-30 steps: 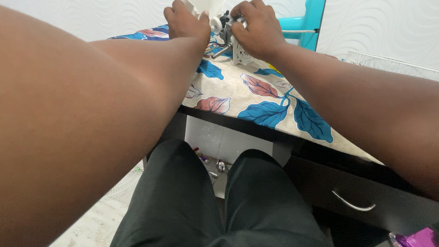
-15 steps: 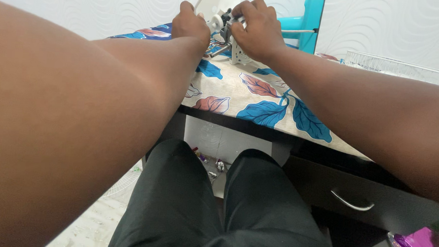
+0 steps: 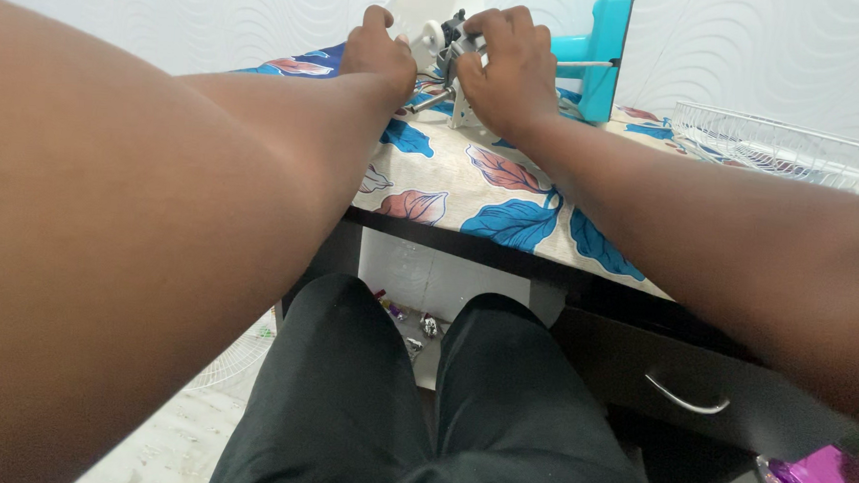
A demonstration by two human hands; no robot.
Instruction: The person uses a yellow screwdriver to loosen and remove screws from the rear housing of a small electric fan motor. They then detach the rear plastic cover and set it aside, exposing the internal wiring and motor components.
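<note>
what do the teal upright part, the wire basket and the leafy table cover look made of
Teal upright part: probably moulded plastic, with a smooth, even, slightly glossy colour. White wire basket: thin metal wire in a grid, apparently coated white. Leaf-print table cover: likely cloth or vinyl, lying flat and matte; which one is unclear.

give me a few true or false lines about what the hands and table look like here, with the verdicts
1. Both hands are on a small metal mechanism at the far edge of the table. True: the left hand and right hand grip the metal mechanism.
2. The tablecloth is plain white. False: the tablecloth is cream with blue and pink leaves.
3. A turquoise plastic part stands behind the right hand. True: the turquoise part is upright there.
4. The white wire grille lies on the person's lap. False: the wire grille lies on the table, to the right.
5. The drawer below the table hangs wide open. False: the dark drawer looks closed.
</note>
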